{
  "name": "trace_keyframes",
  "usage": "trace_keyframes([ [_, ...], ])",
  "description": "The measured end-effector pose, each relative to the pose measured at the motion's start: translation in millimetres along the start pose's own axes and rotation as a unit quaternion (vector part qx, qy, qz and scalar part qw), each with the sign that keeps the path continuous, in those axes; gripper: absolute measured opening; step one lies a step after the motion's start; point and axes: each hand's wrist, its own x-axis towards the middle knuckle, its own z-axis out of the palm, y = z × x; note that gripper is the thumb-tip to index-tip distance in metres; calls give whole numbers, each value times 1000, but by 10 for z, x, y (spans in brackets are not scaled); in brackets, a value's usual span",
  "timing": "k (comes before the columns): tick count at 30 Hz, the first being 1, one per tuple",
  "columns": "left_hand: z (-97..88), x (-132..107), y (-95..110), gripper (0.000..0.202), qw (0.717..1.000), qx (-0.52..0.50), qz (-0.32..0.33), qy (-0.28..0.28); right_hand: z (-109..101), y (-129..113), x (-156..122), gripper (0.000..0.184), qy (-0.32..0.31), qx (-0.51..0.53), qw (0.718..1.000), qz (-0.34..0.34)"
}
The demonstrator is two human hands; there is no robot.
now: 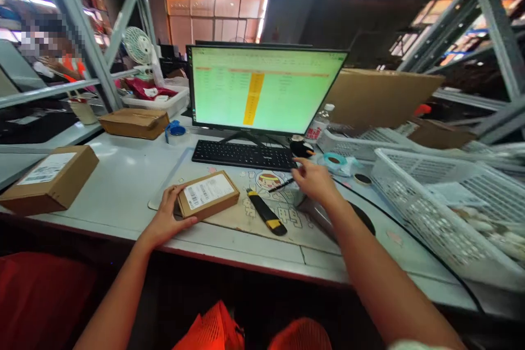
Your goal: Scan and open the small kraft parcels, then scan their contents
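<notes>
Neatly oblong cardboard box (209, 197), curved left hand (166, 217)

Dim bkgd w/ bright window (217, 16) & monitor (223, 93) glow, stretch + blur nr edges

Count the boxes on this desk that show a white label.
2: the middle box, touched by the left hand, and the far-left box. Others may be hidden.

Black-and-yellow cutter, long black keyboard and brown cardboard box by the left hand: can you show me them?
Black-and-yellow cutter (266, 212), head view: middle of handle.
Long black keyboard (243, 155), head view: middle keys.
Brown cardboard box by left hand (166, 219): box (208, 193), head view: white top label.
</notes>
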Motion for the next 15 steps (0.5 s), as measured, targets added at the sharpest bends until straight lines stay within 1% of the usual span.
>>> trace_keyframes([
  [2, -9, 8, -26, 88, 1000, 6, -4, 1, 115, -97, 297, 53, -66, 9, 998, -22],
  [3, -11, 11, -37, 88, 1000, 8, -6, 0, 191, -116, 421, 52, -86, 9, 996, -23],
  [6, -11, 13, -47, 88, 1000, 7, -5, -5, 394, -104, 664, 54, -101, 2, 995, -2],
  [10, -14, 11, -25, 86, 1000, 3, -7, -3, 516, -67, 788, 54, -118, -16, 993, 25],
  [12, -14, 12, -14, 85, 1000, 1, -9, -3, 533, -78, 823, 53, -129, -22, 991, 27],
  [15, -8, 14, -11, 85, 1000, -6, -1, -3, 530, -141, 873, 52, -128, -28, 991, 24],
])
